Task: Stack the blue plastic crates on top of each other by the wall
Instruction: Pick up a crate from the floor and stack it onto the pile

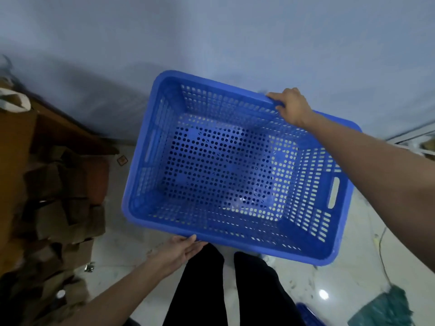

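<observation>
A big blue perforated plastic crate (226,170) is held up in front of me, tilted, its open top facing me and its inside empty. My right hand (290,105) grips the far rim near the right corner. Under the near rim at its left part, my left hand (181,249) has the thumb on the edge and the fingers below. The pale wall (235,43) stands just behind the crate. A corner of another blue crate (306,312) shows at the bottom edge by my right leg.
Piled brown cardboard boxes (54,208) fill the left side against the wall. A green cloth (386,307) lies on the glossy tiled floor (353,278) at the lower right. My legs in black trousers (211,290) stand below the crate.
</observation>
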`<action>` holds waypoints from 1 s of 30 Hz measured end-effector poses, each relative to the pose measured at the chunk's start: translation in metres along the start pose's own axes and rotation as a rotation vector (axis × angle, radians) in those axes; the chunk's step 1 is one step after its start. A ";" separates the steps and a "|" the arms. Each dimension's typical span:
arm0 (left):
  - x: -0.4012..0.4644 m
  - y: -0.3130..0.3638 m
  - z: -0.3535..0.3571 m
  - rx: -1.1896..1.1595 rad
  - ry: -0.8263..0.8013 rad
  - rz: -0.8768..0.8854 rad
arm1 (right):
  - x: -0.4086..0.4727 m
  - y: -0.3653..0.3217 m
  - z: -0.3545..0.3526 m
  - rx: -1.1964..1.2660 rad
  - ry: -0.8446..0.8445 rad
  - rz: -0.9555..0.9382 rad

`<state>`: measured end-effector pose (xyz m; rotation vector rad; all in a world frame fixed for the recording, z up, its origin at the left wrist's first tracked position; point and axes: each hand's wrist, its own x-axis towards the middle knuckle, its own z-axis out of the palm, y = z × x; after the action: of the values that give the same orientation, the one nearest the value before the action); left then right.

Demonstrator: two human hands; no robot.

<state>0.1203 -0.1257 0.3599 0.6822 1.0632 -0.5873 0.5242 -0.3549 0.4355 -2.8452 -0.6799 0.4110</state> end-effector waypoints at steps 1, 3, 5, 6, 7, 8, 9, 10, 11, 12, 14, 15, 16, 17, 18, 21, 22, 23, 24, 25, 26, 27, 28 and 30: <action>0.004 0.003 -0.006 -0.017 0.005 -0.006 | 0.009 -0.008 0.006 -0.002 -0.012 -0.002; 0.012 0.008 -0.015 -0.051 0.024 -0.005 | 0.027 -0.023 0.019 -0.012 -0.027 0.002; 0.020 0.012 -0.020 -0.083 0.046 -0.006 | 0.042 -0.031 0.033 -0.023 -0.029 0.018; 0.023 0.014 -0.022 -0.094 0.059 -0.010 | 0.049 -0.035 0.040 -0.023 -0.028 0.024; 0.027 0.014 -0.023 -0.100 0.070 -0.014 | 0.056 -0.038 0.046 -0.021 -0.027 0.027; 0.031 0.015 -0.024 -0.105 0.081 -0.018 | 0.062 -0.041 0.052 -0.024 -0.028 0.027; 0.035 0.016 -0.025 -0.108 0.091 -0.022 | 0.069 -0.044 0.058 -0.032 -0.034 0.024; 0.040 0.017 -0.026 -0.115 0.096 -0.028 | 0.075 -0.046 0.063 -0.044 -0.050 0.018; 0.044 0.018 -0.028 -0.131 0.099 -0.034 | 0.082 -0.048 0.068 -0.055 -0.067 0.004; 0.048 0.018 -0.030 -0.149 0.099 -0.040 | 0.088 -0.050 0.072 -0.062 -0.082 -0.012; 0.053 0.018 -0.033 -0.198 0.089 -0.054 | 0.097 -0.054 0.077 -0.070 -0.105 -0.034; 0.055 0.018 -0.035 -0.219 0.082 -0.063 | 0.101 -0.053 0.081 -0.073 -0.113 -0.038; 0.057 0.018 -0.036 -0.231 0.081 -0.070 | 0.104 -0.053 0.085 -0.076 -0.118 -0.041; 0.060 0.018 -0.036 -0.236 0.082 -0.075 | 0.107 -0.053 0.089 -0.081 -0.118 -0.046; 0.061 0.018 -0.036 -0.240 0.085 -0.081 | 0.111 -0.054 0.094 -0.085 -0.122 -0.054; 0.063 0.020 -0.035 -0.245 0.091 -0.091 | 0.121 -0.057 0.107 -0.085 -0.136 -0.073; 0.063 0.021 -0.036 -0.251 0.098 -0.093 | 0.123 -0.058 0.110 -0.091 -0.140 -0.070; 0.064 0.022 -0.037 -0.254 0.104 -0.091 | 0.125 -0.058 0.113 -0.098 -0.137 -0.067; 0.065 0.024 -0.037 -0.249 0.104 -0.084 | 0.126 -0.059 0.115 -0.104 -0.130 -0.063; 0.066 0.026 -0.037 -0.239 0.096 -0.076 | 0.129 -0.059 0.118 -0.103 -0.123 -0.062; 0.066 0.029 -0.035 -0.231 0.095 -0.072 | 0.131 -0.058 0.120 -0.097 -0.118 -0.059; 0.066 0.032 -0.033 -0.224 0.098 -0.072 | 0.135 -0.056 0.124 -0.084 -0.112 -0.053; 0.067 0.035 -0.031 -0.219 0.103 -0.072 | 0.139 -0.054 0.128 -0.068 -0.107 -0.040; 0.069 0.040 -0.029 -0.213 0.113 -0.062 | 0.145 -0.049 0.133 -0.040 -0.108 -0.005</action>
<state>0.1581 -0.0853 0.2956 0.5019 1.2357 -0.4841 0.5874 -0.2288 0.2897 -2.8748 -0.7227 0.5603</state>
